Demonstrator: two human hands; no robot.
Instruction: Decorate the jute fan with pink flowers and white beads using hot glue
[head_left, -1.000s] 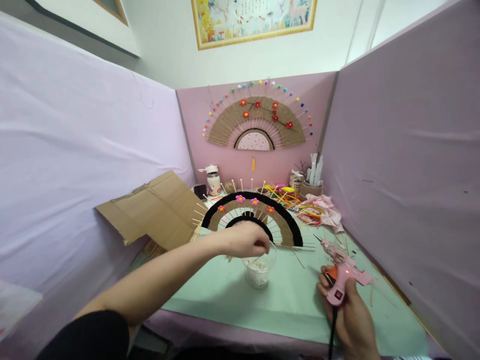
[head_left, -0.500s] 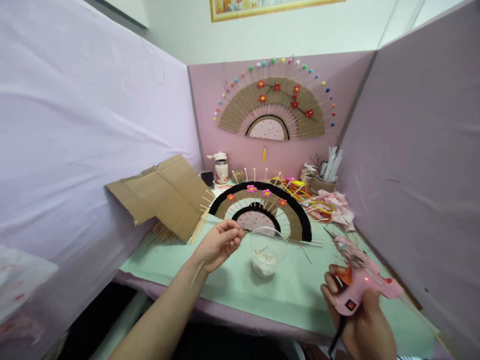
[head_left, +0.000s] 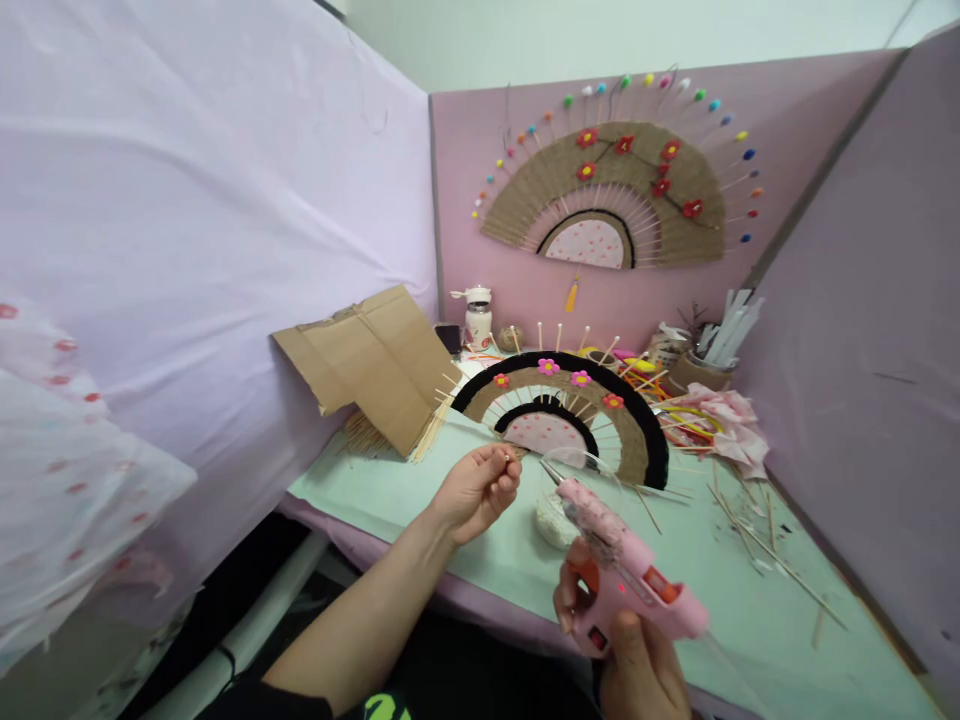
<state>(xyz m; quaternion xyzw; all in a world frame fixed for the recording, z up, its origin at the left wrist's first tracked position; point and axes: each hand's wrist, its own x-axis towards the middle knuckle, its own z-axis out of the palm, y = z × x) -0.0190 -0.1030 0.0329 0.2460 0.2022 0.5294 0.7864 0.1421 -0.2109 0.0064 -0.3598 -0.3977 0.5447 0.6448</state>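
Observation:
My left hand [head_left: 476, 487] is raised over the green mat, its fingertips pinched on a tiny pale bead [head_left: 508, 459]. My right hand [head_left: 637, 660] grips a pink glue gun [head_left: 622, 570] whose metal nozzle points up and left, a short way from the pinched bead. Behind the gun stands a clear plastic cup [head_left: 559, 500] with small white beads in its bottom. Beyond it lies a fan-shaped craft [head_left: 562, 400] of brown card with a black rim, flowers and wooden sticks.
A folded cardboard sheet [head_left: 367, 355] leans on a bundle of sticks at the left. A finished fan [head_left: 622, 180] hangs on the pink back wall. Loose sticks [head_left: 757, 540], pink cloth [head_left: 727, 415], coloured wires and a pot of white sticks [head_left: 720, 345] crowd the right.
My left hand came out of the cup with a bead pinched and rose toward me. My right hand swung the glue gun left and up, bringing its nozzle close to the bead.

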